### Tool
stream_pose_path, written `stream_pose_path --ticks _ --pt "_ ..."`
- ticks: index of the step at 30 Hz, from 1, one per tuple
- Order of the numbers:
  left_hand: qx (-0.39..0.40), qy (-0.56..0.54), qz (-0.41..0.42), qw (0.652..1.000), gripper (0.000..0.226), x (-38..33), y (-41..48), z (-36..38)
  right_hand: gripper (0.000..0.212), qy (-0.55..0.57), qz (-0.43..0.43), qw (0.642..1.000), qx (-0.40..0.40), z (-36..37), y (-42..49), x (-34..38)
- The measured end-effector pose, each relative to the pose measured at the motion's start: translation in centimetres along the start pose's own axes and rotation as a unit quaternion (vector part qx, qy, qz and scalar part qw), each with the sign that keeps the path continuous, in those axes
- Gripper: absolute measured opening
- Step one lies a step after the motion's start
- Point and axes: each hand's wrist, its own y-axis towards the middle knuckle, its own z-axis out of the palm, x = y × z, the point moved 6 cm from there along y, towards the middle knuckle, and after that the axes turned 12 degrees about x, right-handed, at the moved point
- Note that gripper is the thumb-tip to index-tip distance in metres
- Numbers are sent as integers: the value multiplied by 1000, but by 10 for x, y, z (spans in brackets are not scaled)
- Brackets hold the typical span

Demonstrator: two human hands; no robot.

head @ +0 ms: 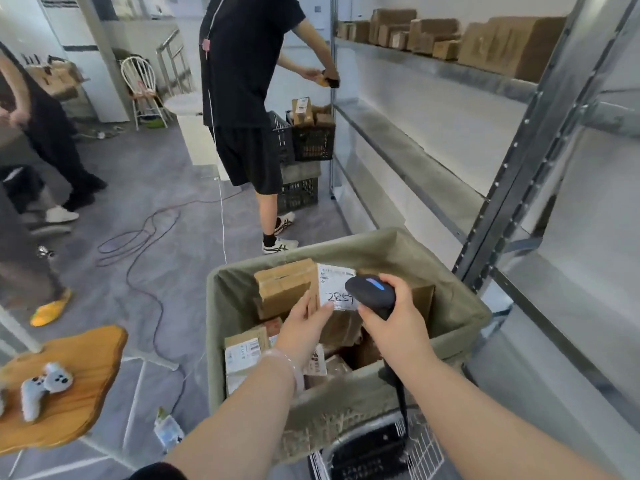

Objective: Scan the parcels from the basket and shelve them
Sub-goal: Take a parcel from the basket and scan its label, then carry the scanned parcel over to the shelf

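Note:
A fabric-lined basket [450, 299] stands in front of me with several cardboard parcels inside. My left hand [304, 327] holds a brown parcel [287, 285] above the basket, its white label [334, 287] facing up with handwritten digits. My right hand [398, 320] grips a black barcode scanner [372, 292] with a blue light on top, its head right over the label's right edge. The scanner's cable [401, 400] hangs down to the basket's front. More labelled parcels [246, 351] lie lower in the basket.
A metal shelf rack [433, 174] runs along the right; its top shelf holds several boxes [433, 32]. A person in black [249, 98] stands ahead by black crates [311, 140] of parcels. Cables [138, 244] trail on the floor. A wooden table [83, 375] sits at the left.

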Motion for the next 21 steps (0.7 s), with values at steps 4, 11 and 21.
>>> stream_pose_path --ticks 4,11,21 --pt "35 99 -1 994 70 -6 18 8 56 12 16 998 -65 -22 -7 -12" --pt "169 372 156 899 76 -43 24 123 60 20 35 973 -229 -93 -74 -33" --pt "374 490 319 720 76 -36 -97 339 58 -27 69 875 -478 -220 -274 -44"
